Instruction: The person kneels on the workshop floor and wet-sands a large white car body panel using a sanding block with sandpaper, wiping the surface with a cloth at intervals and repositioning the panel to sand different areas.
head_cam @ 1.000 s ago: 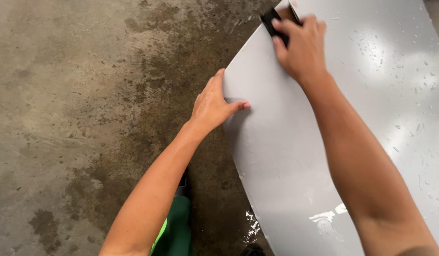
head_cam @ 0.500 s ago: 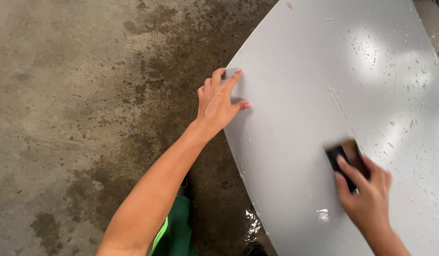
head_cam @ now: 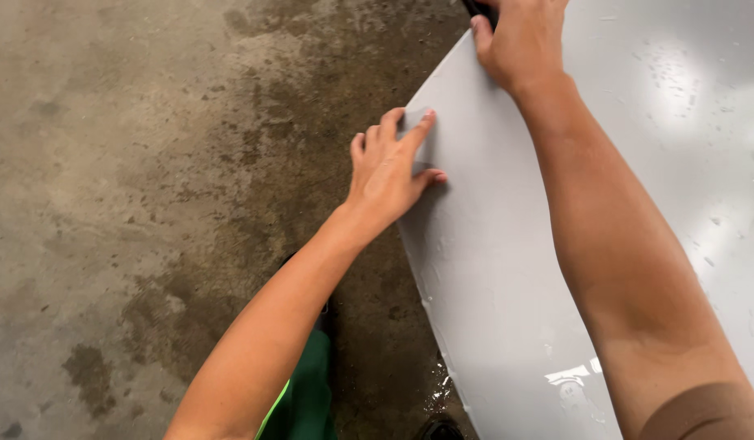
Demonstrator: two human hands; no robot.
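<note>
A large grey panel, wet and glossy with water drops, fills the right side of the head view. My left hand rests on its curved left edge, fingers spread over the rim. At the top of the frame my right hand presses a small black block against the panel's upper edge. Only a corner of the block shows, at the frame's top. My right forearm stretches across the panel from the lower right.
A stained, damp concrete floor lies to the left of the panel. Green trousers and a dark shoe tip show at the bottom, close to the panel's edge.
My right hand with the black block slid from the panel's upper edge down to the lower right, then back up to the top edge. My left hand stayed on the rim.
</note>
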